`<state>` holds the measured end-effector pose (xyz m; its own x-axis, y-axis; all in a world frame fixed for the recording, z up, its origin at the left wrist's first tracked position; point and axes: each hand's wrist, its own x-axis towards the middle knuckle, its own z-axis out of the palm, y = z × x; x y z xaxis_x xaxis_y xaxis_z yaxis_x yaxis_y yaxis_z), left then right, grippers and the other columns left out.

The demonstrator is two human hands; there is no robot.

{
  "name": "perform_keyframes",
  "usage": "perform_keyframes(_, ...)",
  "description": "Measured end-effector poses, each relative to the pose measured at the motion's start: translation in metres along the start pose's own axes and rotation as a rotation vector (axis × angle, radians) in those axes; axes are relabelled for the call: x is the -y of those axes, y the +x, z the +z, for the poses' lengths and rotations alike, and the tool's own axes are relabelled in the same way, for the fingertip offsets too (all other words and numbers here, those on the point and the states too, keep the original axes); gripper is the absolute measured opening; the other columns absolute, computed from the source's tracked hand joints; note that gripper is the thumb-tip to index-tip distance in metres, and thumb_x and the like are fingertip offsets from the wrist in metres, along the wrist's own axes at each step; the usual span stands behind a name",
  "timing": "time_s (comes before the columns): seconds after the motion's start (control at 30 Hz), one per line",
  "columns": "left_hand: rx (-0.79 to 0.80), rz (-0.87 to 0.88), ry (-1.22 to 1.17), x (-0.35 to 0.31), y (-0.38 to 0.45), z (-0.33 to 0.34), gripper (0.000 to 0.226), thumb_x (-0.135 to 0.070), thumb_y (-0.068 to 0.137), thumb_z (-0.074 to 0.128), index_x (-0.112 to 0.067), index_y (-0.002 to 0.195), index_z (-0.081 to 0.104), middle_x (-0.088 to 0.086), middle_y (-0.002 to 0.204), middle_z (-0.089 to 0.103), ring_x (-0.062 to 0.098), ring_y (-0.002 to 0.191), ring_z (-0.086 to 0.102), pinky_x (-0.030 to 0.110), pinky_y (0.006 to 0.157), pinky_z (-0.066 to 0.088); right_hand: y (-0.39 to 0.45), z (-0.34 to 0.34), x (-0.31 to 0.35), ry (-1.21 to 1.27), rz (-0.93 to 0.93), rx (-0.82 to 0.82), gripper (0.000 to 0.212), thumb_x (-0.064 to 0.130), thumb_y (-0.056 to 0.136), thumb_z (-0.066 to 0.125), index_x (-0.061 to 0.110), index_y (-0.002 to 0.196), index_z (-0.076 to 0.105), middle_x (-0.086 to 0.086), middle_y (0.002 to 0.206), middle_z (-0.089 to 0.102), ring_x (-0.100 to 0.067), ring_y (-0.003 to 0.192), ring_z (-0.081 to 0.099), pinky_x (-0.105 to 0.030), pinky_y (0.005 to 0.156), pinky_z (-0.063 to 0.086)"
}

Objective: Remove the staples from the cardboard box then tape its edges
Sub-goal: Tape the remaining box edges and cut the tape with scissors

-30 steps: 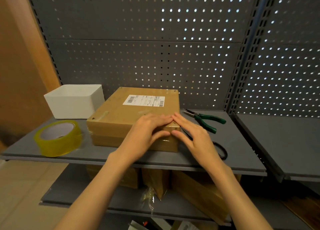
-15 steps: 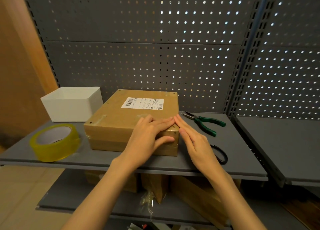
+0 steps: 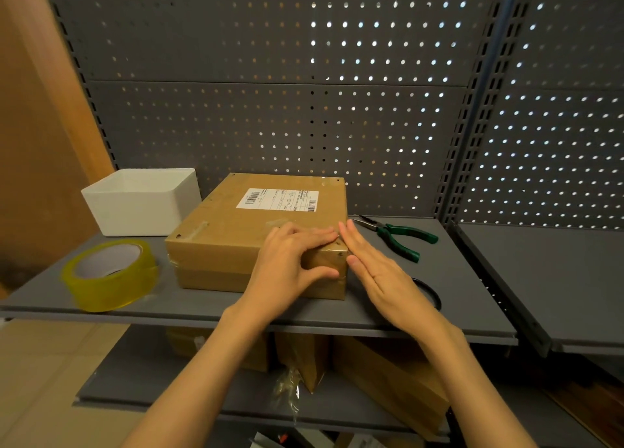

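Note:
A flat brown cardboard box (image 3: 250, 231) with a white shipping label lies on the grey shelf (image 3: 456, 289). My left hand (image 3: 290, 265) rests over the box's near right corner, fingers flat on the top and thumb against the front face. My right hand (image 3: 381, 272) is flat and open, its fingers pressed along the box's right side at that same corner. A roll of yellowish tape (image 3: 108, 275) stands on the shelf left of the box. Green-handled pliers (image 3: 398, 236) lie to the right of the box.
A white open bin (image 3: 141, 206) stands behind the tape at the back left. A black loop (image 3: 432, 294) shows from under my right hand. Cardboard boxes (image 3: 388, 380) are stacked on the lower shelf. A perforated grey panel backs the shelf; another shelf (image 3: 557, 279) adjoins on the right.
My left thumb has spread down onto the box's front face. My right hand has flattened further against the box's right side. The box has not moved.

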<state>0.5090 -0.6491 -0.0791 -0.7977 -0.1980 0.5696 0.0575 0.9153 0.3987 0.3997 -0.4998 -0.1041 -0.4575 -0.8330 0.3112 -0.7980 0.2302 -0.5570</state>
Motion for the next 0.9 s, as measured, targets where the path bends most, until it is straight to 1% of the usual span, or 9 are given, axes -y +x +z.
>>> perform_keyframes(0.1, 0.001, 0.005, 0.010, 0.000, -0.001, 0.000, 0.060, -0.037, 0.069, 0.076, -0.025, 0.125, 0.057, -0.010, 0.124, 0.060, 0.001, 0.099, 0.041, 0.018, 0.084, 0.027, -0.001, -0.003, 0.006, 0.193, 0.040, 0.011, 0.046, 0.049, 0.093, 0.028, 0.059, 0.135, 0.011, 0.033, 0.147, 0.005, 0.007, 0.137, 0.010, -0.025, 0.113, 0.017)
perform_keyframes(0.17, 0.001, 0.004, 0.009, 0.000, -0.001, 0.000, 0.058, -0.036, 0.070, 0.076, -0.025, 0.124, 0.058, -0.010, 0.124, 0.060, 0.002, 0.101, 0.042, 0.020, 0.087, 0.030, -0.004, -0.002, 0.011, 0.314, 0.092, -0.119, 0.047, 0.038, 0.094, 0.044, 0.045, 0.139, 0.030, 0.022, 0.147, 0.027, 0.006, 0.132, 0.026, -0.017, 0.107, 0.026)
perform_keyframes(0.2, 0.001, 0.001, 0.007, 0.000, -0.001, 0.000, 0.058, -0.036, 0.070, 0.076, -0.026, 0.124, 0.058, -0.010, 0.124, 0.060, 0.002, 0.101, 0.042, 0.022, 0.089, 0.031, -0.007, 0.000, 0.015, 0.352, 0.134, -0.238, 0.045, 0.032, 0.092, 0.053, 0.035, 0.135, 0.042, 0.017, 0.138, 0.043, 0.009, 0.123, 0.040, -0.012, 0.101, 0.034)
perform_keyframes(0.27, -0.005, -0.009, 0.002, 0.001, -0.001, 0.001, 0.058, -0.036, 0.070, 0.076, -0.027, 0.124, 0.058, -0.011, 0.124, 0.060, 0.003, 0.101, 0.043, 0.024, 0.090, 0.033, -0.011, 0.010, 0.026, 0.373, 0.212, -0.496, 0.028, 0.024, 0.084, 0.066, 0.027, 0.112, 0.064, 0.017, 0.103, 0.064, 0.014, 0.090, 0.057, -0.004, 0.078, 0.046)
perform_keyframes(0.33, -0.008, -0.018, 0.002, 0.001, 0.000, 0.002, 0.058, -0.037, 0.069, 0.077, -0.028, 0.124, 0.058, -0.013, 0.124, 0.060, 0.001, 0.099, 0.041, 0.024, 0.088, 0.033, -0.012, 0.018, 0.035, 0.352, 0.255, -0.648, 0.009, 0.021, 0.080, 0.071, 0.024, 0.089, 0.069, 0.016, 0.080, 0.067, 0.009, 0.075, 0.061, -0.006, 0.063, 0.048)
perform_keyframes(0.4, -0.010, -0.020, 0.001, 0.000, 0.000, 0.002, 0.058, -0.037, 0.069, 0.077, -0.028, 0.124, 0.058, -0.013, 0.123, 0.060, -0.001, 0.098, 0.039, 0.023, 0.087, 0.032, -0.012, 0.022, 0.041, 0.363, 0.289, -0.709, 0.010, 0.022, 0.078, 0.073, 0.020, 0.086, 0.067, 0.012, 0.079, 0.065, 0.001, 0.072, 0.062, -0.009, 0.059, 0.047)
perform_keyframes(0.47, -0.009, -0.017, -0.005, 0.000, 0.000, 0.002, 0.058, -0.037, 0.069, 0.077, -0.028, 0.124, 0.058, -0.013, 0.124, 0.059, -0.001, 0.098, 0.039, 0.022, 0.086, 0.031, -0.012, 0.022, 0.042, 0.301, 0.311, -0.761, 0.017, 0.026, 0.076, 0.075, 0.021, 0.086, 0.062, 0.012, 0.084, 0.060, -0.002, 0.076, 0.058, -0.012, 0.064, 0.045)
perform_keyframes(0.63, -0.002, -0.015, -0.002, 0.001, -0.001, 0.002, 0.058, -0.038, 0.070, 0.076, -0.030, 0.125, 0.056, -0.015, 0.125, 0.058, 0.003, 0.101, 0.042, 0.018, 0.082, 0.027, -0.011, 0.020, 0.041, 0.389, 0.291, -0.652, 0.003, 0.018, 0.081, 0.070, 0.017, 0.083, 0.068, 0.006, 0.076, 0.066, 0.001, 0.072, 0.061, -0.008, 0.062, 0.047)
perform_keyframes(0.9, 0.001, 0.004, 0.026, 0.004, -0.001, 0.004, 0.057, -0.039, 0.072, 0.075, -0.029, 0.125, 0.057, -0.014, 0.127, 0.057, 0.007, 0.105, 0.046, 0.022, 0.087, 0.031, -0.011, 0.016, 0.040, 0.306, 0.262, -0.554, 0.016, 0.019, 0.085, 0.066, 0.018, 0.100, 0.067, 0.016, 0.085, 0.064, 0.003, 0.081, 0.062, -0.002, 0.066, 0.045)
